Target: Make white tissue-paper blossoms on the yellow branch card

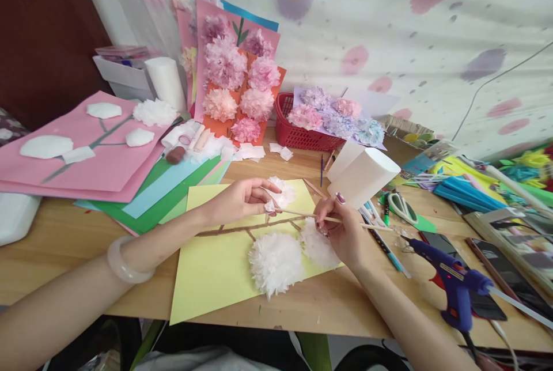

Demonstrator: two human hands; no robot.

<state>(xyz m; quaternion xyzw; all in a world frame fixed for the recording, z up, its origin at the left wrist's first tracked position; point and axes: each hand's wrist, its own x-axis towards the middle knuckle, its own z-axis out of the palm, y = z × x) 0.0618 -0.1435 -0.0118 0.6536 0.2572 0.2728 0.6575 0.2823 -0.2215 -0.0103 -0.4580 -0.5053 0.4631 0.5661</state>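
While your left hand (248, 201) and right hand (348, 233) share a slim wooden stick (298, 213): your hands are apart from each other, the left pinched on a small white tissue scrap (270, 206), the right pinched around the stick near its middle.
Stick: it slants slightly from your left fingertips through your right fingers and out past the right palm; it looks light and fairly stiff, best held lightly near the middle so it can turn.
Scrap: it sits at the stick's left end; you cannot tell whether it wraps the tip or only touches it. Expect it soft and easily torn, so pinch only the gathered part.
Yellow card (211, 279): under both hands on the bench (142, 296), with a brown branch (233, 230) crossing below your left fingertips.
White tissue flowers: one (285, 191) just beyond your left fingertips, a full one (276, 261) nearer you between the hands, another (313, 244) partly hidden by your right hand; the petals probably crush easily.
Blue glue gun (449, 279): right of your right forearm, nozzle towards that hand; its red light suggests a hot tip.
White paper roll (367, 172): just beyond your right hand.
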